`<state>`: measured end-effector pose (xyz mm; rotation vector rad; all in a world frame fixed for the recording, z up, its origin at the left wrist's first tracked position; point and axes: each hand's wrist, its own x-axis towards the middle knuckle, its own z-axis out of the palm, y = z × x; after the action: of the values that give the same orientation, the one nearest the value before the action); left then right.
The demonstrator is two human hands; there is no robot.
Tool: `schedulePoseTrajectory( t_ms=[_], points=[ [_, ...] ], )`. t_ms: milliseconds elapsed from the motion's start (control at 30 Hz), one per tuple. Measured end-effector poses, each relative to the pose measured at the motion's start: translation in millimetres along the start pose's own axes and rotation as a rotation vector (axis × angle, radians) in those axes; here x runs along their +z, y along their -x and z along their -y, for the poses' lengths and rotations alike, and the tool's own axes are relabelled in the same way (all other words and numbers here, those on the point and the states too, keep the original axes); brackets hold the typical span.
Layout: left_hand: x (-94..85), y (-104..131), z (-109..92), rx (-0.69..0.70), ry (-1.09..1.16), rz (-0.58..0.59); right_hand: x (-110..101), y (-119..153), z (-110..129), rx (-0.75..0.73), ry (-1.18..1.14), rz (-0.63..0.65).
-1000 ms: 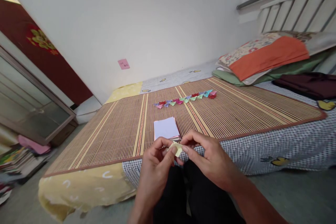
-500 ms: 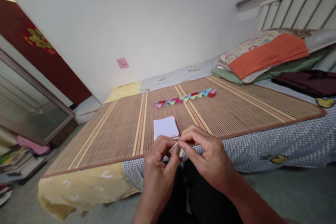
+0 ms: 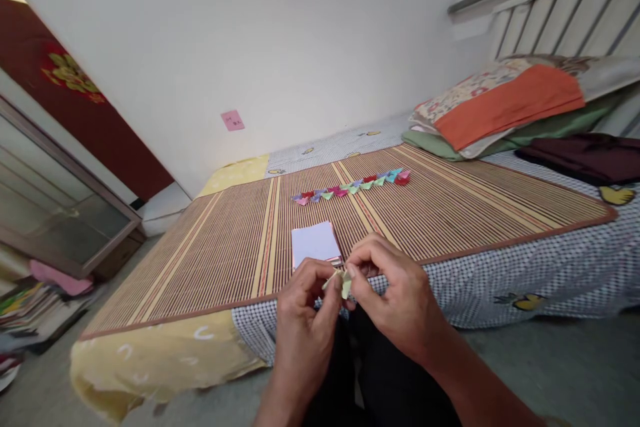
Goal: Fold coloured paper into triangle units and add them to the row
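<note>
Between my hands is a small pale yellow-green piece of folded paper (image 3: pixel 346 285), held above my lap at the bed's front edge. My left hand (image 3: pixel 306 323) pinches its left side with thumb and forefinger. My right hand (image 3: pixel 395 297) is closed, its thumb and fingertips pinching at the paper's right side; the exact grip is partly hidden. Just beyond lies a stack of paper sheets (image 3: pixel 314 242), pale lilac on top. Farther back, several folded paper pieces (image 3: pixel 354 188) in red, pink, green, blue and purple form a zigzag row.
A striped bamboo mat (image 3: pixel 215 247) covers much of the bed. Pillows (image 3: pixel 515 110) and dark folded cloth (image 3: pixel 580 157) lie at the right. A pink note (image 3: pixel 233 121) is on the wall. Books (image 3: pixel 30 313) are piled at the far left, near a glass-fronted cabinet (image 3: pixel 60 193).
My right fingertips have shifted slightly right and up, and more of the folded paper shows between my hands. The paper stack and the row have stayed put.
</note>
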<state>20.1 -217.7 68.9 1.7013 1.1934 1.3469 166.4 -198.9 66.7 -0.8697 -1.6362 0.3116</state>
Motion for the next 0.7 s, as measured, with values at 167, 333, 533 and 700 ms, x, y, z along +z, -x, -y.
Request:
schedulePoseTrajectory(
  t_ms=[167,333,533,700],
  points=[
    [2.6,0.6,4.8,-0.042,0.115,-0.022,-2.7,-0.2,-5.8,-0.012,0.023,0.007],
    [2.9,-2.0,6.5,-0.002,0.185,-0.058,-3.5,-2.2,-6.6,-0.015,-0.001,0.009],
    [-2.2,-4.3,4.3,0.006,0.121,-0.042,-3.6,-3.7,-6.9,-0.027,-0.010,0.003],
    [-2.6,-4.0,3.3,0.026,0.031,-0.079,-0.6,-0.6,-6.6,-0.097,-0.043,0.088]
  ],
)
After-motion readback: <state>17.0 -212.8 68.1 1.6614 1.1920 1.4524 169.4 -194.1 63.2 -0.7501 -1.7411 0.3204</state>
